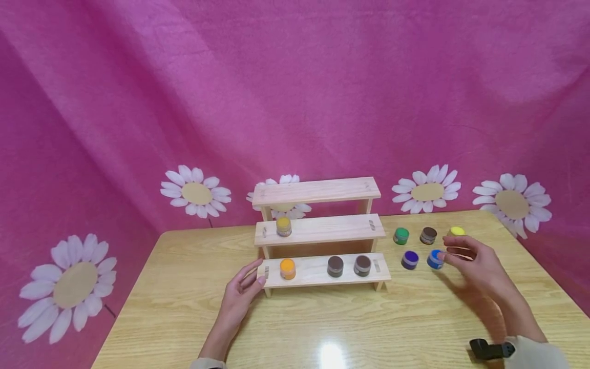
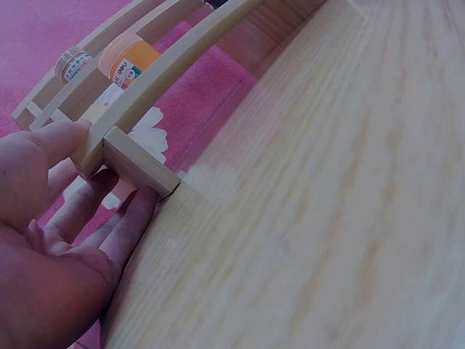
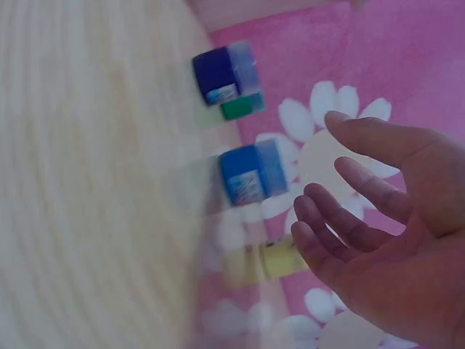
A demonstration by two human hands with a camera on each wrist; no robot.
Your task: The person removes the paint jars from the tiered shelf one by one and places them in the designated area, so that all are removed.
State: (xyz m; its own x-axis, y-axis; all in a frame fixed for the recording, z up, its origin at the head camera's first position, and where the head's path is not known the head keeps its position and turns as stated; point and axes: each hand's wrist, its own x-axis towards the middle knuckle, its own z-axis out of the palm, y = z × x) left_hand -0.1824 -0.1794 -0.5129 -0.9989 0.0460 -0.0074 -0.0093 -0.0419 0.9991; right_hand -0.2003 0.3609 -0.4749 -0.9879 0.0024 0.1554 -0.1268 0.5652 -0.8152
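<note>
Pink curtain (image 1: 299,102) with big daisies behind you, wood-grain table (image 1: 175,307) in front, and on it your three-tier wooden rack (image 1: 332,229).

From the head view, I'd say you're a bit under halfway with the jars: four up, five to go. Up on the rack you've got the mustard jar (image 1: 283,227) on the middle shelf, then the orange jar (image 1: 288,269) and two dark brown jars (image 1: 335,266) along the bottom one. Sitting on the table to the right are the green jar (image 1: 401,236), a third brown jar (image 1: 428,236), yellow jar (image 1: 457,231), purple jar (image 1: 409,260) and blue jar (image 1: 435,259). Your right hand (image 1: 475,261) is over by the blue and yellow ones.

Left wrist cam: your left hand (image 2: 65,225) has the end of the bottom shelf, thumb against the board, fingers bent in around the leg side. Looks like steadying to me.

Right wrist cam's kinda blurry, but your fingers are spread and lightly curved, holding nothing. Blue jar's just beside them on the table, so that one's not lifted yet.
</note>
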